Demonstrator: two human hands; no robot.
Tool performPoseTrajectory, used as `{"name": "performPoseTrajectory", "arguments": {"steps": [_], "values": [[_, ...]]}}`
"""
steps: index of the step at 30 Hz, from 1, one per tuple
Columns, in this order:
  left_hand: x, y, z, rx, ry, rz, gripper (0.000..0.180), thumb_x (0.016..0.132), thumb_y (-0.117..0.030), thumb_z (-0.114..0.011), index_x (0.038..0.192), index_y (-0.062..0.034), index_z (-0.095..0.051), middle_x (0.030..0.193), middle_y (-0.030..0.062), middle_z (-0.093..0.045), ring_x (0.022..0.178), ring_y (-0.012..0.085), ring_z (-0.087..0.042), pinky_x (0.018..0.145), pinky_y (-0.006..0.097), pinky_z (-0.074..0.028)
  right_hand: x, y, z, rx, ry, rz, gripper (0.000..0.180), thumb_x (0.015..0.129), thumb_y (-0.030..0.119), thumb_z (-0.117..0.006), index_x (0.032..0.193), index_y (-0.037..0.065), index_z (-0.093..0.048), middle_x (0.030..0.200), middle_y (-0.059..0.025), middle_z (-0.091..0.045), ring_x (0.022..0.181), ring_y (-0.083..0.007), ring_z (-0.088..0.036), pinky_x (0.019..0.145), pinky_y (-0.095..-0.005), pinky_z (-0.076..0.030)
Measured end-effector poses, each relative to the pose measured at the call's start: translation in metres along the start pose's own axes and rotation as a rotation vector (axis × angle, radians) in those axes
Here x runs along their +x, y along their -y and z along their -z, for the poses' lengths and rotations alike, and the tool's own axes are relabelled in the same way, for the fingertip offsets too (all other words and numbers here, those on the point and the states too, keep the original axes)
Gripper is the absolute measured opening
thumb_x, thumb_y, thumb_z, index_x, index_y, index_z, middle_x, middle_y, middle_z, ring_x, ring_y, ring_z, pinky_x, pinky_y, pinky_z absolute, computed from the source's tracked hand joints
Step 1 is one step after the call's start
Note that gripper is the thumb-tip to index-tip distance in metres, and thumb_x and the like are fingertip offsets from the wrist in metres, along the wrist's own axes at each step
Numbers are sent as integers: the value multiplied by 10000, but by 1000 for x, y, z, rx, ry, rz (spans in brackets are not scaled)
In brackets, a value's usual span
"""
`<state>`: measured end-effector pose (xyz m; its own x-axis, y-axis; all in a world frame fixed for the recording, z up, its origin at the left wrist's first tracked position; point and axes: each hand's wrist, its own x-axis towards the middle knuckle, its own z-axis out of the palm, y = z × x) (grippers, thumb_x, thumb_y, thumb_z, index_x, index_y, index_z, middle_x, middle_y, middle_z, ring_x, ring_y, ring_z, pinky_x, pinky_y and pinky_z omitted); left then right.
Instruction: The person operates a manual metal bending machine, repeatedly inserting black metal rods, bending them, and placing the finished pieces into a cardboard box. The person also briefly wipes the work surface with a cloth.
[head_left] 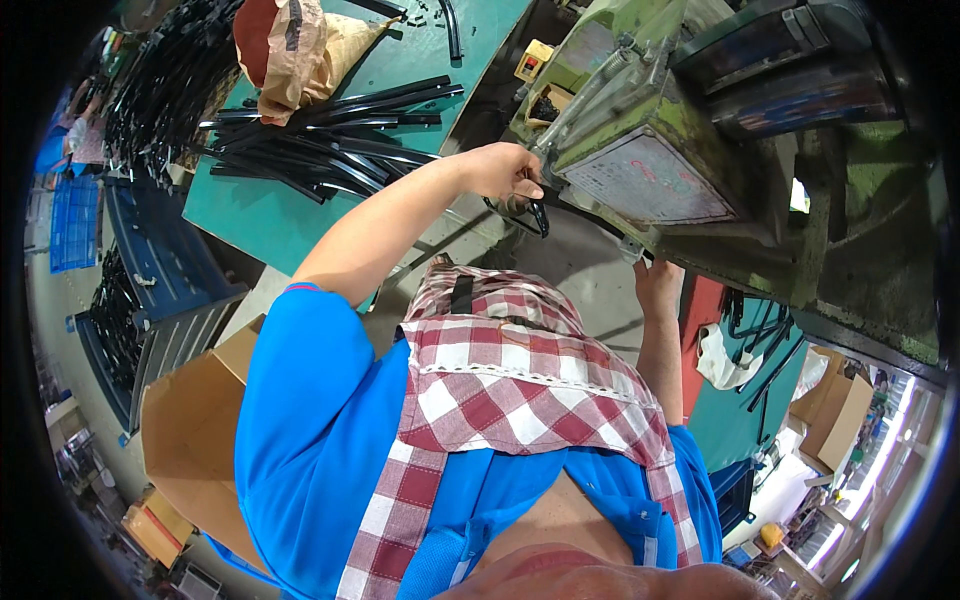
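Note:
My left hand [505,175] is closed at the near left side of the green machine [640,165]. A short dark end of a black piece, probably a tube [541,218], sticks out below its fingers. From there a dark strip runs under the machine's edge toward my right hand [658,285]; I cannot tell whether it is the same piece. My right hand is raised at the machine's lower edge beside a small metal part [630,247]. Its fingers are bent together, and what they hold is partly hidden.
A green table [235,215] at the left carries a pile of black tubes [330,150] and a brown paper sack [300,60]. More black pieces [770,340] and a white cloth [725,360] lie on a table at the right. A cardboard box [190,430] stands at lower left.

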<state>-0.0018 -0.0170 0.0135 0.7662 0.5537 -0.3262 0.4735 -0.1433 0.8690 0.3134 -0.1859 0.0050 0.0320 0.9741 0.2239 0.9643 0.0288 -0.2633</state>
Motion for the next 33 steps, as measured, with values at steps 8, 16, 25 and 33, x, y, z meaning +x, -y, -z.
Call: {"name": "performPoseTrajectory", "arguments": {"steps": [8,16,25,33], "values": [[2,-10,12,49,144,80,305,891,-293,-658,937,6,-620,771,61,-653,646,159,-637,587,310,-483,-3,-16,-18,47,36,41,452,779,190,-706,1191,60,-573,1148,-198,-605,1084,-415,-546,918,-466,-432],[8,10,-1,57,96,103,407,870,-376,-664,775,18,-632,702,85,-655,632,174,-643,618,342,-480,-6,-20,-32,6,93,-4,506,801,315,-724,1216,66,-577,1182,-183,-609,1097,-385,-562,926,-443,-439],[1,15,-5,20,70,173,362,894,-343,-636,893,19,-619,758,83,-655,622,164,-629,613,320,-484,37,97,-50,31,231,191,521,802,389,-715,1195,68,-598,958,-177,-676,899,-363,-640,771,-409,-497],[-34,45,2,-158,92,152,316,935,-280,-577,911,32,-620,760,70,-659,662,150,-633,633,315,-502,53,112,-51,28,513,-36,353,894,398,-564,1130,140,-614,955,-161,-667,897,-368,-627,775,-449,-487]]}}
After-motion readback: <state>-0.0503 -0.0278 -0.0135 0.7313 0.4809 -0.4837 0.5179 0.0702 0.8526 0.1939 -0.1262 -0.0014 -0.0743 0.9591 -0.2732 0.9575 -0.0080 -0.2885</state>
